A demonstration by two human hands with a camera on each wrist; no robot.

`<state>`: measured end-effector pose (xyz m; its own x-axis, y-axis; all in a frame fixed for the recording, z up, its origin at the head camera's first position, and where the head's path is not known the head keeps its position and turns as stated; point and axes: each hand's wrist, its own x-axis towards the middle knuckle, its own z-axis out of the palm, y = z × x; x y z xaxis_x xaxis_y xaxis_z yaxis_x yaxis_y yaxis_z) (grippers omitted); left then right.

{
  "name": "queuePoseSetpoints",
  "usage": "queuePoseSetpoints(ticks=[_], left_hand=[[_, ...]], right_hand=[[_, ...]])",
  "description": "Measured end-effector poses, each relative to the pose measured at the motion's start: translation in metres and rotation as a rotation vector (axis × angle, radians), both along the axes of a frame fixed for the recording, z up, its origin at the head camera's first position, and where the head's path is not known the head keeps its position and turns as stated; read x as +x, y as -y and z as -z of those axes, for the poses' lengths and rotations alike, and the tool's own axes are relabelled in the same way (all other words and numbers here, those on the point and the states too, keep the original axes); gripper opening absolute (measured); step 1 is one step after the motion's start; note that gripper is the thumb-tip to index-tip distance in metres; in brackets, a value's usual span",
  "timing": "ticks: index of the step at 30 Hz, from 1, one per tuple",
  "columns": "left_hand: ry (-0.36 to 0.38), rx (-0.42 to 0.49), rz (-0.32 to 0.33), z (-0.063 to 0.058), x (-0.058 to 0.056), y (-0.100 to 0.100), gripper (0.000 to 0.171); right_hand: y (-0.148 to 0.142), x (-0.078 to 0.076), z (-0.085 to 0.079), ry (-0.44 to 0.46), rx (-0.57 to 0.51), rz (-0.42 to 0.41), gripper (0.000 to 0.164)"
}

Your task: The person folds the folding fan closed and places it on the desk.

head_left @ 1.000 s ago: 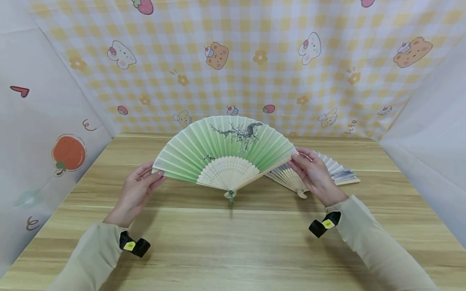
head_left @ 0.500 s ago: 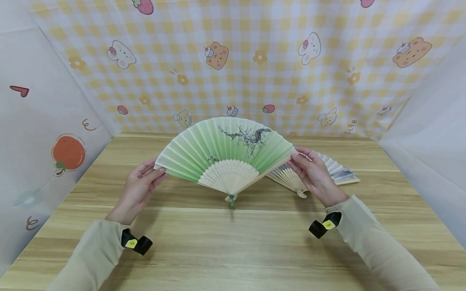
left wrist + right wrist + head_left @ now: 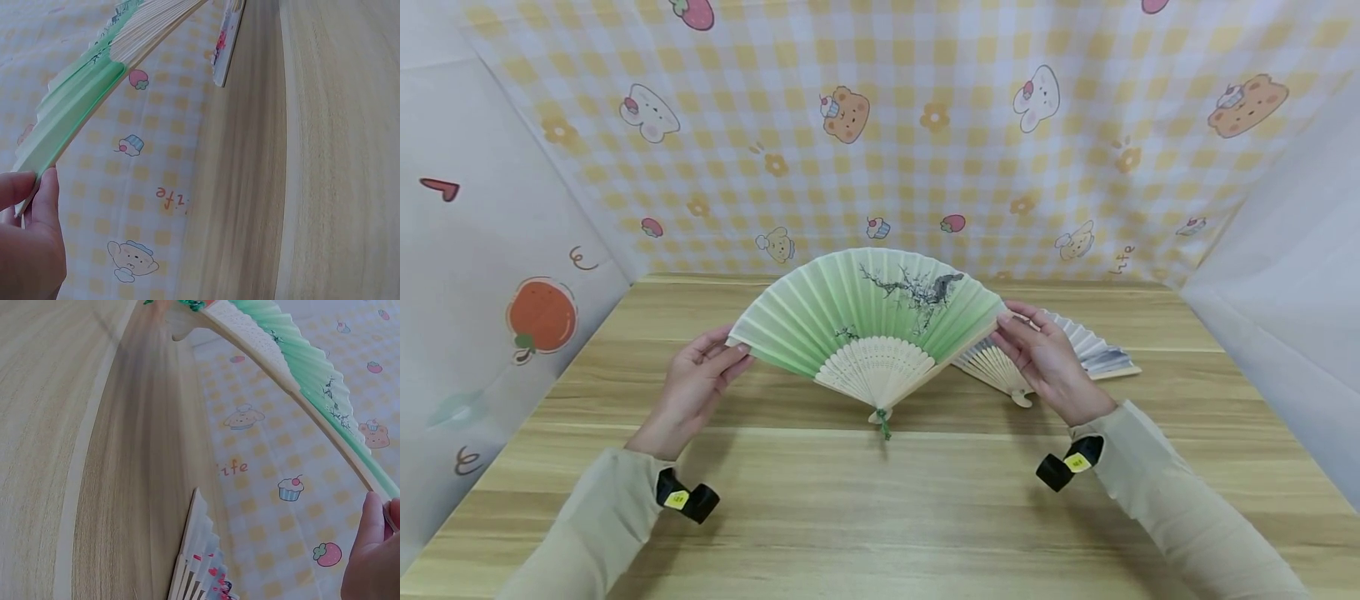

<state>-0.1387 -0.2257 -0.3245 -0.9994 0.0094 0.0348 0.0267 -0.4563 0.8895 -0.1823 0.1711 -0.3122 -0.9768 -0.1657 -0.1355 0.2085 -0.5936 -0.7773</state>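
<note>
A green folding fan [image 3: 850, 300] with a dark blossom-branch print is spread wide between my two hands, raised above the table. Its pale pierced ribs meet at the bottom, where a green cord tassel [image 3: 883, 425] hangs. My left hand [image 3: 696, 387] pinches the fan's left outer corner between thumb and fingers. At the opposite corner my right hand [image 3: 1052, 362] pinches the end of the wooden guard stick. In the right wrist view that guard [image 3: 331, 434] runs down to the fingertips. A second, white-and-grey folding fan [image 3: 1090, 350] lies partly open on the table, overlapped by my right hand.
The wood-grain table [image 3: 880, 517] fills the foreground. Behind it hangs a yellow checked cloth [image 3: 895, 167] with cartoon prints, and white sheets [image 3: 497, 250] close off the sides. A black wrist camera [image 3: 688, 497] sits at each cuff.
My left hand has shifted a little to the right. The green fan has sunk slightly and its pivot and tassel have moved down and to the right. My right hand has barely moved.
</note>
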Motion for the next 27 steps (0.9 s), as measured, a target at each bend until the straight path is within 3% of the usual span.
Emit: queuePoseSetpoints(ticks=[21,27], left_hand=[[-0.005,-0.019,0.044,-0.003,-0.003,-0.015,0.021],[-0.019,-0.055,0.067,-0.004,-0.003,-0.017,0.020]], right_hand=[[0.007,0.001,-0.009,0.021,0.035,-0.011,0.031],[0.009,0.002,-0.009,0.004,0.016,-0.018,0.025]])
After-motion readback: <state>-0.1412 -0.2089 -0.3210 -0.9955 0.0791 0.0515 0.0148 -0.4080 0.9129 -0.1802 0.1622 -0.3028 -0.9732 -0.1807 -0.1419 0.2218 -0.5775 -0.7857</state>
